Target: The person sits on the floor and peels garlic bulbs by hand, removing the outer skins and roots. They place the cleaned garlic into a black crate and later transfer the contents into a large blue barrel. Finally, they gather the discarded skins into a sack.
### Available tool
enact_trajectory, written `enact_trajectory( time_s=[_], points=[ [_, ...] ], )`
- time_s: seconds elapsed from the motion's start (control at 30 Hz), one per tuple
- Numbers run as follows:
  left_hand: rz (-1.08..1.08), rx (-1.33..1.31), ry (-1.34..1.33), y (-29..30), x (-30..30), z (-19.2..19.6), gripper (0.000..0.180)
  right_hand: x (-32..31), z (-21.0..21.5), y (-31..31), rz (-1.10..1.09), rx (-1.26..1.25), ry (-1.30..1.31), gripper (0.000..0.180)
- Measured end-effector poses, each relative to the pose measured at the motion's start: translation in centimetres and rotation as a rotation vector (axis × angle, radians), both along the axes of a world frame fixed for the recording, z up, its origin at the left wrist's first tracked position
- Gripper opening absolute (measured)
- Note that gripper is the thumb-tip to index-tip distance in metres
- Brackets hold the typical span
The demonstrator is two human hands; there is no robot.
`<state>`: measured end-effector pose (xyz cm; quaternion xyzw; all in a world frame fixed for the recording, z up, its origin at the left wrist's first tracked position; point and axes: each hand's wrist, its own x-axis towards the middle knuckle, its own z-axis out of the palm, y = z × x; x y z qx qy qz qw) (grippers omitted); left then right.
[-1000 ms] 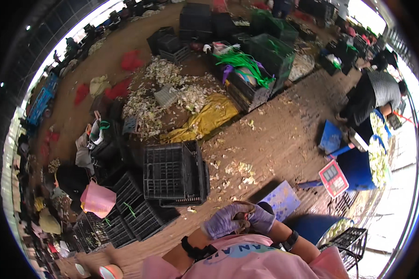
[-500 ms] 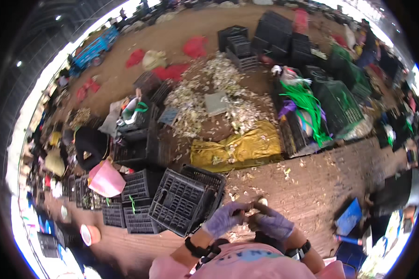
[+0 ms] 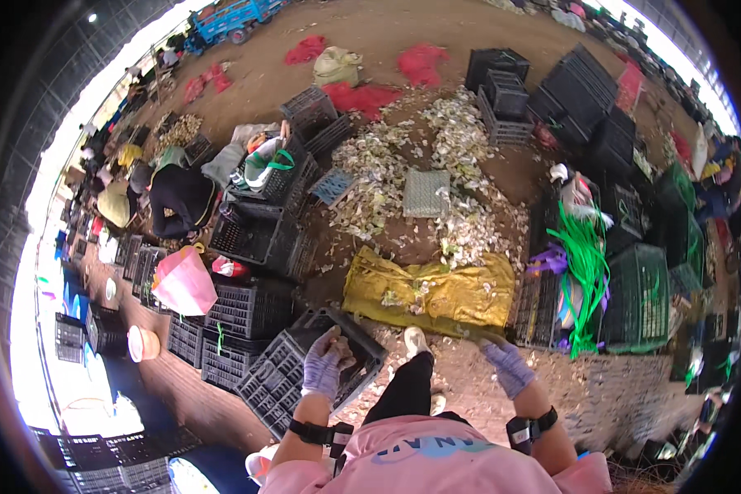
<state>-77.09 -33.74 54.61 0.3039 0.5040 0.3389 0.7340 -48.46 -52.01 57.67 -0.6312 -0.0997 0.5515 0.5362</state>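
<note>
My left hand (image 3: 328,364), in a purple glove with darkened fingertips, is raised in front of a black slatted crate (image 3: 273,380). Its fingers are curled, and whatever may be inside them is hidden. That crate stands at an angle just left of my legs, its dark hollow side partly showing. On the other side of my body, my right hand (image 3: 506,364), gloved the same way, reaches forward with its fingers stretched out and slightly blurred. It appears to hold nothing; the yellow woven sheet (image 3: 436,292) lies nearest to it, beyond the fingertips.
Stacked black crates (image 3: 243,313) and a pink bag (image 3: 184,281) are on the left, with a bent-over person (image 3: 177,198) behind. Pale vegetable scraps (image 3: 370,169) cover the ground ahead. Green straps (image 3: 583,272) hang over crates at right. A white shoe (image 3: 416,341) steps forward.
My hands were together in front of my body; now they are wide apart, the left by the crate, the right farther forward. The view has shifted, and my leg has come into sight.
</note>
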Motion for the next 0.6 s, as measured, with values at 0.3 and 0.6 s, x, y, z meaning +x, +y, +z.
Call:
enact_trajectory(
  time_s=[0.3,0.6],
  points=[
    [0.267,-0.006,-0.009,14.1,4.7,-1.3,0.037,21.2,-18.2,-8.7,0.392,-0.814,-0.585,0.032],
    [0.687,0.048,-0.019,26.8,6.4,-7.4,0.037,33.8,-25.1,9.2,0.825,-0.742,-0.74,0.027]
  ],
)
